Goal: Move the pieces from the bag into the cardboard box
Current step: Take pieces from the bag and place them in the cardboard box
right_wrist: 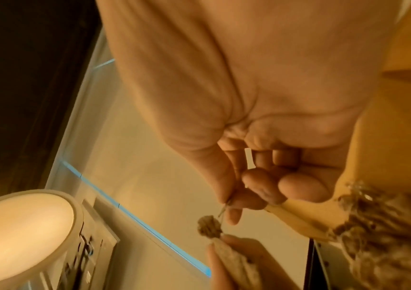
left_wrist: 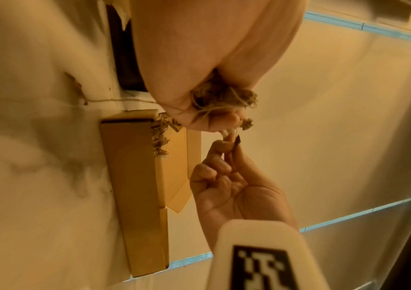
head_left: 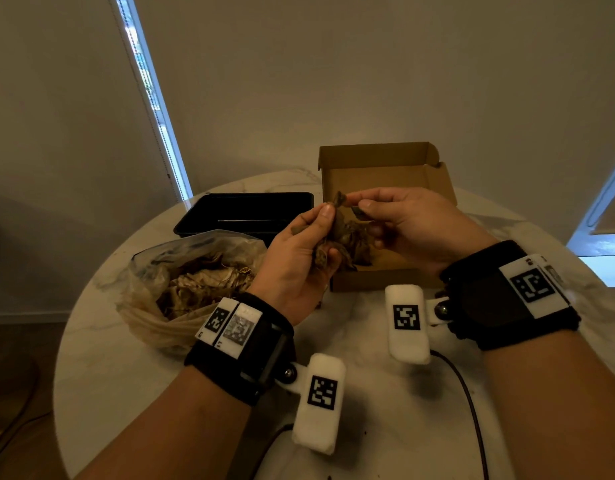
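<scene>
Dried pieces held above the box, a strand pinched between both hands

At nine o'clock on the table [head_left: 368, 341] the bag [head_left: 181, 282] lies open, still holding most of its pieces; toward ten o'clock sits a black tray [head_left: 243, 211]. The left hand [head_left: 295, 258] clenches a tangled clump of pieces [head_left: 334, 237] over the cardboard box [head_left: 385, 174] at twelve o'clock. The right hand [head_left: 410, 223] pinches one small bit [head_left: 359, 211] off the clump. Brittle, stringy bits could snag, tear and scatter onto the table beside the box if pulled sharply.
</scene>
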Tool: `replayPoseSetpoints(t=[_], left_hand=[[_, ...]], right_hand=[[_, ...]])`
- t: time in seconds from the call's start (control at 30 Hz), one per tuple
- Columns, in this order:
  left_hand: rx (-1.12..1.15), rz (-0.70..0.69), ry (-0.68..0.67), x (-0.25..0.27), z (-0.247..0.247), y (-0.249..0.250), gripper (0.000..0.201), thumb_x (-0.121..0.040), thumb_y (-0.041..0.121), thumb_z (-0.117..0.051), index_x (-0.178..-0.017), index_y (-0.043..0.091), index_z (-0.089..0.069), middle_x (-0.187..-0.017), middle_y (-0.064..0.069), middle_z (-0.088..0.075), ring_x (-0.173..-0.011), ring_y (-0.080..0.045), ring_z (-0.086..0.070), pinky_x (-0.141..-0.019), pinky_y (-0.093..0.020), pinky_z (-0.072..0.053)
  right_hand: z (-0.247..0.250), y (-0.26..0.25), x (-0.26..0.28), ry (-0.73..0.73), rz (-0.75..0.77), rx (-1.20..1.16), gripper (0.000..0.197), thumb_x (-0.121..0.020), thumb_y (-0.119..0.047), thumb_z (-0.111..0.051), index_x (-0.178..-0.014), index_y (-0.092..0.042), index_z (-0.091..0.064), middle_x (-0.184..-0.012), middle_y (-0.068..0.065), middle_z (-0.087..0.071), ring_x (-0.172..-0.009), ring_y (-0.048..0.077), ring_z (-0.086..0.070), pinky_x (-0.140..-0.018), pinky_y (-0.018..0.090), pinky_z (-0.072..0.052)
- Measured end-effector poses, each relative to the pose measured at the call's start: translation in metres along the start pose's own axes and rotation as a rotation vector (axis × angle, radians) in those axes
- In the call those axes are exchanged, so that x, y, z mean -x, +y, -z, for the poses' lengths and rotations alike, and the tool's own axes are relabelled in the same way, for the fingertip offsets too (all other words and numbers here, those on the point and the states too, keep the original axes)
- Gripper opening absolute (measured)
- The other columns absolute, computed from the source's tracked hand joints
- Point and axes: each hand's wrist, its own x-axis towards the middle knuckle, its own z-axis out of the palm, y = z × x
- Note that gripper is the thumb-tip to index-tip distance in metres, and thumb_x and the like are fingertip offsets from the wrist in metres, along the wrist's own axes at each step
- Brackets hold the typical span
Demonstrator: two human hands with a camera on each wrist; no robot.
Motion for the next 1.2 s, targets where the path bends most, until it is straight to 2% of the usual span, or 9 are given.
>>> replayPoseSetpoints(t=[0.13, 0.23, 0.4, 0.5, 0.67, 0.77, 0.9, 1.0, 1.2], left_hand=[[0.059, 0.005, 0.012, -0.002, 0.002, 0.0, 0.045, -0.099, 0.018, -0.062, -0.141, 0.005, -0.055, -0.116, -0.012, -0.064, -0.08, -0.012, -0.062, -0.051, -0.014, -0.049], [0.072, 0.005, -0.006, -0.003, 0.004, -0.001, 0.045, -0.099, 0.018, -0.062, -0.141, 0.005, -0.055, -0.107, -0.009, -0.068, -0.079, -0.011, -0.062, -0.051, -0.013, -0.049], [-0.043, -0.039, 0.009, -0.002, 0.003, -0.002, 0.037, -0.099, 0.018, -0.062, -0.132, 0.002, -0.061, -0.109, -0.011, -0.07, -0.084, -0.012, -0.069, -0.055, -0.015, -0.05], [-0.087, -0.049, 0.037, -0.002, 0.002, -0.004, 0.028, -0.099, 0.022, -0.063, -0.12, 0.004, -0.065, -0.099, -0.01, -0.073, -0.075, -0.01, -0.072, -0.056, -0.017, -0.051], [-0.128, -0.056, 0.17, -0.004, 0.003, -0.006, 0.023, -0.099, 0.017, -0.064, -0.116, 0.004, -0.07, -0.087, -0.002, -0.074, -0.063, -0.005, -0.069, -0.051, -0.018, -0.051], [-0.142, -0.041, 0.24, -0.006, 0.006, -0.005, 0.012, -0.1, 0.008, -0.061, -0.107, 0.007, -0.071, -0.073, 0.0, -0.073, -0.054, -0.004, -0.065, -0.047, -0.018, -0.05], [-0.183, 0.005, 0.267, -0.008, 0.008, -0.006, 0.013, -0.1, 0.005, -0.059, -0.103, 0.008, -0.072, -0.079, -0.004, -0.072, -0.049, -0.006, -0.062, -0.048, -0.021, -0.051], [-0.193, 0.024, 0.27, -0.008, 0.009, -0.006, 0.014, -0.1, 0.005, -0.058, -0.108, 0.007, -0.071, -0.079, -0.004, -0.072, -0.045, -0.004, -0.06, -0.047, -0.021, -0.05], [-0.195, 0.026, 0.273, -0.006, 0.008, -0.004, 0.016, -0.101, 0.003, -0.056, -0.108, 0.006, -0.07, -0.069, -0.001, -0.073, -0.047, -0.004, -0.063, -0.046, -0.018, -0.05]], right_hand=[[-0.005, -0.001, 0.001, -0.111, -0.052, -0.213, 0.024, -0.102, -0.009, -0.054, -0.119, -0.007, -0.071, -0.082, -0.001, -0.067, -0.064, 0.008, -0.049, -0.061, 0.024, -0.042], [-0.009, 0.0, 0.001, -0.133, -0.024, -0.187, 0.023, -0.098, -0.011, -0.062, -0.118, -0.009, -0.072, -0.088, 0.0, -0.07, -0.069, 0.008, -0.055, -0.063, 0.023, -0.049], [-0.009, 0.002, 0.0, -0.037, 0.121, 0.222, 0.015, -0.093, -0.024, -0.072, -0.107, -0.021, -0.077, -0.105, 0.0, -0.077, -0.106, 0.019, -0.069, -0.098, 0.044, -0.055], [-0.011, -0.001, 0.001, 0.018, 0.183, 0.403, 0.004, -0.094, -0.026, -0.071, -0.096, -0.025, -0.074, -0.097, -0.002, -0.075, -0.097, 0.019, -0.07, -0.096, 0.05, -0.056], [-0.001, -0.006, 0.002, 0.115, 0.155, 0.468, 0.009, -0.097, -0.025, -0.067, -0.089, -0.029, -0.069, -0.094, -0.003, -0.072, -0.091, 0.017, -0.068, -0.086, 0.04, -0.059], [0.003, -0.008, -0.003, 0.161, 0.062, 0.536, 0.012, -0.098, -0.022, -0.065, -0.088, -0.026, -0.066, -0.091, 0.0, -0.07, -0.084, 0.016, -0.066, -0.08, 0.034, -0.057], [-0.005, 0.0, -0.018, 0.052, -0.206, 0.716, 0.004, -0.097, -0.021, -0.066, -0.1, -0.019, -0.068, -0.092, 0.002, -0.066, -0.084, 0.018, -0.06, -0.08, 0.035, -0.052], [-0.013, 0.003, -0.028, -0.013, -0.285, 0.82, 0.015, -0.096, -0.021, -0.069, -0.109, -0.014, -0.07, -0.084, 0.0, -0.061, -0.082, 0.019, -0.056, -0.075, 0.033, -0.047], [-0.012, 0.001, -0.038, 0.052, -0.334, 0.832, 0.024, -0.09, -0.017, -0.075, -0.106, 0.0, -0.071, -0.105, 0.012, -0.073, -0.097, 0.027, -0.07, -0.092, 0.044, -0.058]])
